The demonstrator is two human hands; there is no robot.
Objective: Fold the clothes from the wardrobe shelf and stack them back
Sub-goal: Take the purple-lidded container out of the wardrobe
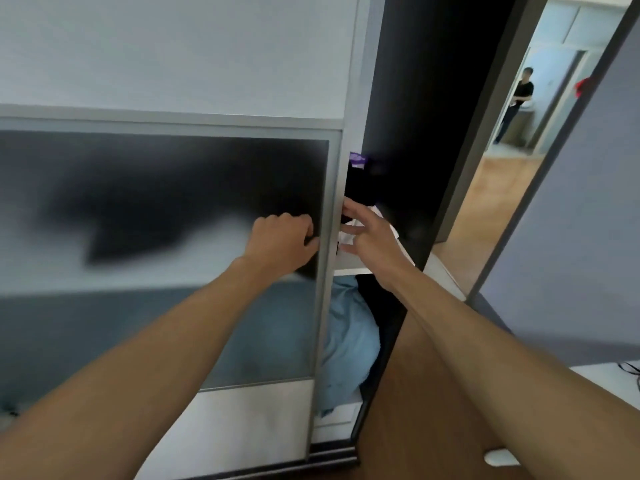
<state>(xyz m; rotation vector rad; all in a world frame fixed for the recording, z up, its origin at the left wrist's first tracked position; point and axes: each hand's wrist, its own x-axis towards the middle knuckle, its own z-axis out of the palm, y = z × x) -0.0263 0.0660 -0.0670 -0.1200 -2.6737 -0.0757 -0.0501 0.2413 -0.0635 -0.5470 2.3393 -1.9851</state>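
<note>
Though half-hidden, clothes [360, 187] at right fingers [350, 206].

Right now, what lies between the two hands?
The door edge stands between the left hand, which grips it, and the right hand at the clothes; head view.

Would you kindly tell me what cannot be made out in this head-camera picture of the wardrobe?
Shelf clothes behind the sliding door: head view, frosted panel blurs them into dark and pale shapes.
Left hand: curled at the door edge; whether it grips is unclear.
White garment: mostly covered by the right hand.
Light blue garment: cut by door frame and forearm.
</note>
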